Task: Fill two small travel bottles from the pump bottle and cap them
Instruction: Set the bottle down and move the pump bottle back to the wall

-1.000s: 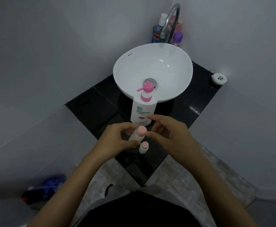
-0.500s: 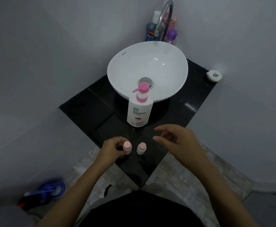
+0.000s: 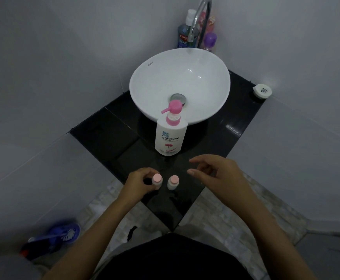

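Two small white travel bottles with pale pink caps stand upright side by side near the front corner of the black counter (image 3: pixel 108 126). My left hand (image 3: pixel 137 183) is curled around the left travel bottle (image 3: pixel 157 180). The right travel bottle (image 3: pixel 173 181) stands free. My right hand (image 3: pixel 215 172) hovers to its right, fingers apart and holding nothing. The white pump bottle (image 3: pixel 170 136) with a pink pump stands behind them, in front of the basin.
A white bowl basin (image 3: pixel 155 77) sits on the counter under a chrome tap (image 3: pixel 200 17), with several toiletry bottles (image 3: pixel 185 31) in the back corner. A small white round container (image 3: pixel 262 90) sits at the counter's right corner. A blue brush (image 3: pixel 64 233) lies on the floor at left.
My left hand lowered the capped bottle from mid-air onto the counter beside the other one. My right hand let go of the cap and drew away to the right.
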`<action>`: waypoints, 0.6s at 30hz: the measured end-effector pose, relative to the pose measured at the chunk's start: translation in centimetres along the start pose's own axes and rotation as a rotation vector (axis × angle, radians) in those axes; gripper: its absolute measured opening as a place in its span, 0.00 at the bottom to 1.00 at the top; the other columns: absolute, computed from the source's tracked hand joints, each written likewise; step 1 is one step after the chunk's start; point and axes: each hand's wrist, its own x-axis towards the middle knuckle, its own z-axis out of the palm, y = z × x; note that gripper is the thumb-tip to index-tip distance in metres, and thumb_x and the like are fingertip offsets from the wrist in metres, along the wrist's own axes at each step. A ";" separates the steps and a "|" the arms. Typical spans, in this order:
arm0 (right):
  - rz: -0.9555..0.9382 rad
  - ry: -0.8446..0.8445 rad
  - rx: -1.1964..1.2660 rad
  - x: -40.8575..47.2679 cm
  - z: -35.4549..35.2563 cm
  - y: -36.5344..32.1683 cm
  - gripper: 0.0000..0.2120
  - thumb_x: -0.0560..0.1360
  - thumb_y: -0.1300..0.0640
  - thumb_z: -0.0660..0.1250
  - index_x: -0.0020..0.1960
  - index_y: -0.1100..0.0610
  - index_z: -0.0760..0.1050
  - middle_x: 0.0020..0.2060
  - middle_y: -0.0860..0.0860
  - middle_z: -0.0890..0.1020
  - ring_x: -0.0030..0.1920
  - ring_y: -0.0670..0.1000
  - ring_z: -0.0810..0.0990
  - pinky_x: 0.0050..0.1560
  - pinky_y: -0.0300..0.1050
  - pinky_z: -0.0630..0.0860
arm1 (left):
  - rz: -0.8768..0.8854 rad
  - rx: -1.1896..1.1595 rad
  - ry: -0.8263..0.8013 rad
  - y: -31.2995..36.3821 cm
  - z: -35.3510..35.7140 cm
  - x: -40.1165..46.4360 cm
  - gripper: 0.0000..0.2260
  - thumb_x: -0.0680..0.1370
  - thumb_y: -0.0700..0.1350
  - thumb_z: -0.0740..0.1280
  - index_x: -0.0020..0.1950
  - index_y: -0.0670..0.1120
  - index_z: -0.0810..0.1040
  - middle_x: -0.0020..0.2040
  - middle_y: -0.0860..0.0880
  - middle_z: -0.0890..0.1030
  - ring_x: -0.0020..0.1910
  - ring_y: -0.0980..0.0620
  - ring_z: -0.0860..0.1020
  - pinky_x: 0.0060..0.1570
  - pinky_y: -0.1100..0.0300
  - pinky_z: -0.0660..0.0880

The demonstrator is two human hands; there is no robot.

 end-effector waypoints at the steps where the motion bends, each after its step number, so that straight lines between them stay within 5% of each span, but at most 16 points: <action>1: 0.004 -0.004 -0.002 0.0 0.0 0.0 0.13 0.72 0.47 0.68 0.56 0.47 0.78 0.40 0.42 0.80 0.41 0.41 0.79 0.39 0.31 0.74 | -0.002 -0.002 0.003 0.0 0.0 0.0 0.18 0.67 0.37 0.76 0.52 0.51 0.80 0.52 0.54 0.81 0.50 0.62 0.78 0.49 0.74 0.69; 11: 0.002 -0.042 -0.007 0.5 0.2 0.2 0.15 0.71 0.47 0.70 0.57 0.46 0.77 0.40 0.42 0.80 0.40 0.41 0.79 0.41 0.32 0.75 | -0.033 0.033 -0.029 -0.3 -0.8 -0.2 0.36 0.63 0.36 0.79 0.69 0.44 0.72 0.63 0.47 0.76 0.62 0.53 0.75 0.63 0.63 0.69; 18: 0.043 0.126 0.160 3.6 -1.4 1.5 0.21 0.67 0.50 0.75 0.59 0.49 0.76 0.44 0.45 0.82 0.45 0.42 0.81 0.45 0.32 0.75 | 0.027 -0.107 0.213 2.6 -6.2 1.8 0.28 0.67 0.40 0.77 0.65 0.48 0.75 0.59 0.51 0.78 0.56 0.56 0.75 0.52 0.71 0.69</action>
